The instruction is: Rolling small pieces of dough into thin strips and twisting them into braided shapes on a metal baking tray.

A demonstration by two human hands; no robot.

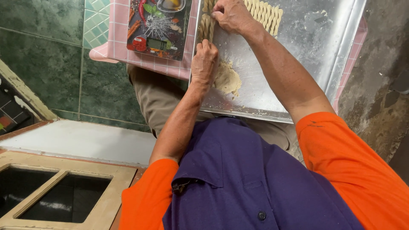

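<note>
Head view: a floured metal tray [298, 55] lies on a small desk [170, 68] covered with a pink checked cloth. Along the tray's far edge runs a row of twisted dough ropes [266, 15], laid side by side and touching; the row passes out of the top of the picture, so its full count cannot be told. A lump of unshaped dough [226, 79] sits on the tray's near left part, so by the look of it a good share is twisted and at least this lump is left to shape. Most of the tray's right side holds only flour dust.

The left hand [204, 61] rests at the tray's left edge, fingers curled together over the near end of a twisted dough piece [207, 27], just beside the lump. The right hand [232, 16] lies knuckles up on the far part of the same piece, fingers closed down on it, next to the finished row.

Left of the tray, on the cloth, lies a flat rectangular kitchen scale [157, 30]. Its dark top is printed with red chillies, green leaves and spices, and a small grey display sits near its near edge beside a red patch. No packages or signs show elsewhere.
</note>
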